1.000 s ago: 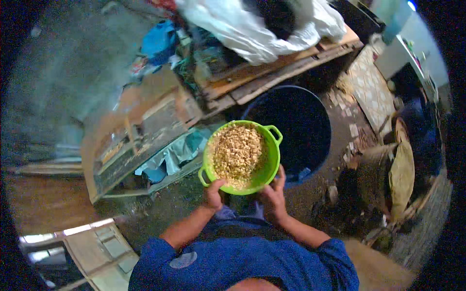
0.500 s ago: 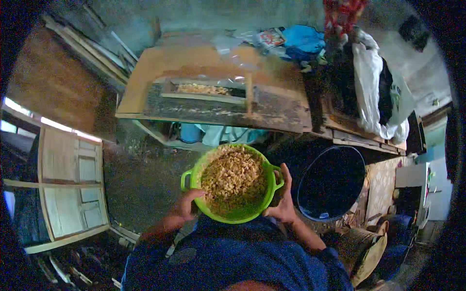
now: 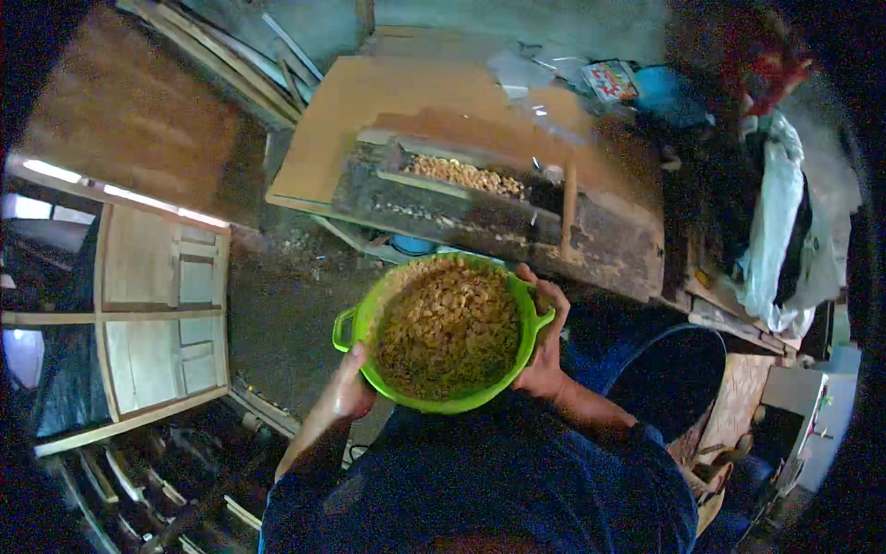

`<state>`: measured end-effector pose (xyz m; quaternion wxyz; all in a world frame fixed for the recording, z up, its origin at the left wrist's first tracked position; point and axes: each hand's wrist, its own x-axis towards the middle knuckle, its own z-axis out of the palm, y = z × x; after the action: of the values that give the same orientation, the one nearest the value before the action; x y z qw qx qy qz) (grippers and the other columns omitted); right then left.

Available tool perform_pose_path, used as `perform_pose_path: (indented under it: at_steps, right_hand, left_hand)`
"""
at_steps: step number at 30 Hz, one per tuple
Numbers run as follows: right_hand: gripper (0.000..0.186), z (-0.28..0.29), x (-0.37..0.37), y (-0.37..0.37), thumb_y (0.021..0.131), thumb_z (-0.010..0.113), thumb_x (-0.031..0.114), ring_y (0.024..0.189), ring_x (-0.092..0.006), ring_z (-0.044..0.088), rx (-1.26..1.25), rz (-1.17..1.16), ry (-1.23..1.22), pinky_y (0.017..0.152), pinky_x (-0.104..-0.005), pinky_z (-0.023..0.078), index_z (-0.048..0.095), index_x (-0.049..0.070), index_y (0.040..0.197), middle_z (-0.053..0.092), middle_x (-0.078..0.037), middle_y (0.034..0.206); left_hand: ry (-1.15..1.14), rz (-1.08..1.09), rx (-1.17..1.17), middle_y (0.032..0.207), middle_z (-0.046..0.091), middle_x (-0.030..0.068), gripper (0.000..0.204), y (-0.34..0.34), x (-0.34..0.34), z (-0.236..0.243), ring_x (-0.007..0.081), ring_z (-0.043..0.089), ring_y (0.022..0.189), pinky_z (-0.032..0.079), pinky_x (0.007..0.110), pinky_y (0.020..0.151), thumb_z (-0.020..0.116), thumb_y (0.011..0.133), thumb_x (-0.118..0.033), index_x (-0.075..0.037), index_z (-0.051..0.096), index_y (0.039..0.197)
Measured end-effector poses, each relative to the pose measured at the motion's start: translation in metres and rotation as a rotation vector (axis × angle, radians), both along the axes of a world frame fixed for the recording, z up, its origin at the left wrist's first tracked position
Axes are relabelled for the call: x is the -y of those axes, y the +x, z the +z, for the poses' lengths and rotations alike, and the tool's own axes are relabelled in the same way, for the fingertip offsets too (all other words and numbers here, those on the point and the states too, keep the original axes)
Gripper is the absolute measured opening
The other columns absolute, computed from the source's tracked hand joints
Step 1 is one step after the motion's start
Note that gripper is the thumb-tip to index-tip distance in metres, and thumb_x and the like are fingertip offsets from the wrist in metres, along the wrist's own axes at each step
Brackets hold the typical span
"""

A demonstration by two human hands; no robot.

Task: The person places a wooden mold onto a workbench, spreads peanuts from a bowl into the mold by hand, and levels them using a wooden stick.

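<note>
Against my front I hold a bright green basin point(image 3: 388, 395) with two loop handles, filled with small tan-brown pieces point(image 3: 448, 328) that look like nuts or shelled kernels. My left hand point(image 3: 349, 386) grips its left side below the handle, thumb up at the rim and fingers hidden underneath. On the opposite side my right hand point(image 3: 544, 355) is wrapped around the wall by the right handle, fingertips showing above it. Beyond the basin, similar pale pieces point(image 3: 466, 174) lie in a narrow wooden trough point(image 3: 420, 182) on a bench.
The wooden bench point(image 3: 341, 111) spans the area ahead, with a small upright post point(image 3: 569, 203) on it. A large dark round tub point(image 3: 669, 379) stands at my right. White plastic bags point(image 3: 775, 222) hang at far right; framed wooden panels point(image 3: 143, 268) stand left.
My view has turned, so the bench and tub sit further right in the picture. Both hands still hold the basin, which appears slightly higher and closer, with the right hand wrapped further around its handle side.
</note>
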<state>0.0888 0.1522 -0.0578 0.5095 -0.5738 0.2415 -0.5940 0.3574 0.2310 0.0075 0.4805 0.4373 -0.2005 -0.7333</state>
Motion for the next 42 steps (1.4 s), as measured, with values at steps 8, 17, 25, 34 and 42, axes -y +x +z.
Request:
perform_pose_path:
  at_steps: [8, 17, 25, 34, 42]
  right_hand:
    - [0.132, 0.018, 0.073, 0.019, 0.048, 0.083, 0.067, 0.135, -0.0358, 0.026, 0.087, -0.035, 0.095, 0.112, -0.0518, 0.022, 0.009, 0.010, 0.141, 0.023, -0.022, 0.145]
    - [0.134, 0.026, 0.115, 0.042, 0.047, 0.084, 0.066, 0.134, -0.0377, 0.029, -0.001, -0.099, 0.239, 0.111, -0.0531, 0.025, 0.005, 0.012, 0.140, 0.023, -0.022, 0.146]
    - [0.070, 0.037, 0.136, 0.087, 0.091, 0.060, 0.028, 0.130, -0.0316, 0.038, -0.156, -0.314, 0.180, 0.109, -0.0477, 0.031, 0.012, 0.012, 0.139, 0.033, -0.020, 0.143]
    - [0.112, 0.008, 0.127, 0.113, 0.065, 0.079, 0.049, 0.132, -0.0341, 0.032, -0.275, -0.531, 0.362, 0.110, -0.0498, 0.026, 0.007, 0.014, 0.143, 0.029, -0.019, 0.144]
    - [0.070, 0.039, 0.138, 0.123, 0.085, 0.062, 0.022, 0.127, -0.0309, 0.041, -0.299, -0.557, 0.333, 0.109, -0.0445, 0.030, 0.021, 0.006, 0.139, 0.040, -0.019, 0.137]
  left_hand:
    - [-0.059, 0.000, 0.281, 0.150, 0.031, 0.0112, 0.078, 0.006, 0.058, 0.037, 0.0274, 0.030, 0.138, 0.023, 0.046, 0.115, 0.047, 0.093, -0.055, -0.006, 0.022, 0.148]
    - [-0.012, -0.061, 0.103, 0.149, 0.033, 0.0127, 0.076, 0.036, 0.125, 0.024, 0.0275, 0.033, 0.136, 0.027, 0.044, 0.112, 0.045, 0.094, -0.053, -0.004, 0.022, 0.147]
    - [0.210, -0.019, -0.061, 0.141, 0.044, 0.0128, 0.057, 0.076, 0.189, 0.009, 0.0255, 0.043, 0.129, 0.031, 0.040, 0.111, 0.045, 0.098, -0.039, -0.001, 0.036, 0.139]
    - [0.208, -0.161, -0.110, 0.142, 0.044, 0.0093, 0.062, 0.103, 0.231, 0.000, 0.0235, 0.044, 0.129, 0.033, 0.041, 0.110, 0.053, 0.093, -0.042, -0.007, 0.037, 0.142]
    - [0.251, -0.249, -0.123, 0.141, 0.046, 0.0078, 0.066, 0.104, 0.257, -0.007, 0.0231, 0.047, 0.127, 0.035, 0.040, 0.109, 0.050, 0.092, -0.049, -0.008, 0.037, 0.141]
